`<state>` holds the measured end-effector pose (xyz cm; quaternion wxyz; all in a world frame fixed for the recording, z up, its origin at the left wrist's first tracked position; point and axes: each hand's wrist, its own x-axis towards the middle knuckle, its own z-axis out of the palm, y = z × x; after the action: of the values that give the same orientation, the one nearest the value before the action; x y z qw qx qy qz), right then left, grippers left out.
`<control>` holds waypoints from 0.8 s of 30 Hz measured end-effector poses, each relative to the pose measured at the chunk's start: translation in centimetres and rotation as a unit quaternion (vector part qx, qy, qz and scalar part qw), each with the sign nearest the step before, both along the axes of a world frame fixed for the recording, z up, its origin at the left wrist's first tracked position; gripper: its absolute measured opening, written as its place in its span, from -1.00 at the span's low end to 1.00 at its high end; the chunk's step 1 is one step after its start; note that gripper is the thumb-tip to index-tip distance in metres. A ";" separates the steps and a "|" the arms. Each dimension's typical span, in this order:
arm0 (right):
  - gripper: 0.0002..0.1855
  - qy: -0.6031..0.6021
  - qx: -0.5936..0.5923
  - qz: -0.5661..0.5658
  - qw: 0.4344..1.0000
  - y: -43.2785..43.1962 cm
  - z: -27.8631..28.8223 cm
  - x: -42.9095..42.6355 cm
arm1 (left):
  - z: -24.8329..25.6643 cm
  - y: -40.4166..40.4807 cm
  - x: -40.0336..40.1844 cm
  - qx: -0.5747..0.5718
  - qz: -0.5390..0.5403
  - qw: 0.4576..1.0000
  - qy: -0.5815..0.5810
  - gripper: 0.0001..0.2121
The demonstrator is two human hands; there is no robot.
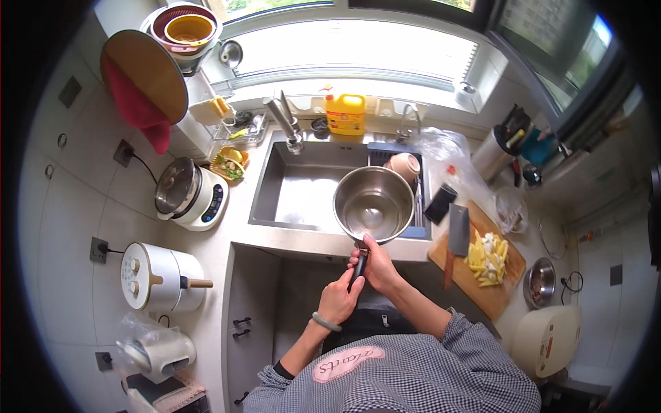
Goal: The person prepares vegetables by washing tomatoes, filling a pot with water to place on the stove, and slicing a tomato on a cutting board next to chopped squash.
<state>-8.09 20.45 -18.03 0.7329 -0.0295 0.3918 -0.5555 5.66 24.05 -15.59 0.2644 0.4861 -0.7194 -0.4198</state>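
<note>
A stainless steel saucepan [374, 205] with a black handle is held level over the front right edge of the kitchen sink [310, 173]; some clear liquid appears to lie in it. My left hand [338, 299], with a bangle on its wrist, is closed on the handle. Higher up, my right hand [377, 263] grips the handle where it joins the pan. Behind the pan, a pink bowl [404, 166] rests in the blue-edged drain rack. The faucet [289, 124] stands at the sink's back edge.
At right, a wooden cutting board [439, 253] bears a cleaver [458, 229] and cut pale yellow strips [485, 258]. A phone [440, 204] and plastic bags [444, 149] lie nearby. A yellow jug [346, 114] stands behind the sink. An electric pot [191, 193] and white air fryer [165, 277] stand at left.
</note>
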 end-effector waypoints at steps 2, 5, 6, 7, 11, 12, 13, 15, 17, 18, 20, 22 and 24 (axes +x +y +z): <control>-0.74 0.027 0.055 0.012 0.998 -3.3 -0.8 0.3 | -0.6 -3.0 1.7 -0.022 -0.041 0.996 -0.070 -0.71; -0.72 -0.040 0.111 0.056 0.991 -9.2 -4.1 -0.9 | -1.5 -8.5 4.1 0.071 -0.018 0.997 -0.016 -0.76; -0.72 -0.029 0.111 0.078 0.990 -10.7 -5.3 -0.7 | -2.7 -10.4 5.3 0.059 0.010 0.998 -0.014 -0.77; -0.72 -0.020 0.109 0.094 0.989 -11.9 -6.2 -0.4 | -3.0 -12.5 6.6 0.075 0.027 0.997 -0.018 -0.79; -0.65 0.082 0.136 0.180 0.971 -16.6 -7.6 1.2 | -6.5 -21.1 11.2 -0.014 0.079 0.996 -0.042 -0.79; -0.65 0.076 0.142 0.190 0.968 -17.2 -8.2 1.5 | -7.1 -23.4 11.9 -0.043 0.065 0.995 -0.057 -0.76; -0.64 0.073 0.144 0.202 0.966 -18.1 -8.5 1.7 | -7.7 -25.8 12.4 -0.077 0.054 0.993 -0.068 -0.73; -0.64 0.079 0.155 0.209 0.962 -19.6 -9.1 2.7 | -9.5 -30.5 13.1 -0.104 0.031 0.993 -0.052 -0.66; -0.65 0.083 0.160 0.220 0.959 -20.8 -9.0 3.1 | -10.9 -36.1 12.4 -0.127 -0.035 0.989 -0.069 -0.57; -0.66 0.087 0.162 0.218 0.958 -21.3 -8.7 3.1 | -10.9 -38.7 11.4 -0.150 -0.072 0.983 -0.082 -0.53; -0.67 0.114 0.156 0.209 0.959 -21.9 -9.0 3.5 | -11.7 -43.6 9.4 -0.155 -0.108 0.979 -0.082 -0.53; -0.68 0.125 0.150 0.205 0.959 -22.5 -8.6 4.7 | -13.9 -48.6 9.0 -0.137 -0.148 0.975 -0.092 -0.48; -0.69 0.110 0.165 0.184 0.963 -22.8 -8.4 5.1 | -14.6 -51.1 6.7 -0.188 -0.163 0.966 -0.073 -0.41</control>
<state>-2.95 -2.34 -26.46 0.7695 -0.0405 0.5438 -0.3325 12.41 -27.03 -30.17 0.2259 0.3332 -0.8722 -0.2779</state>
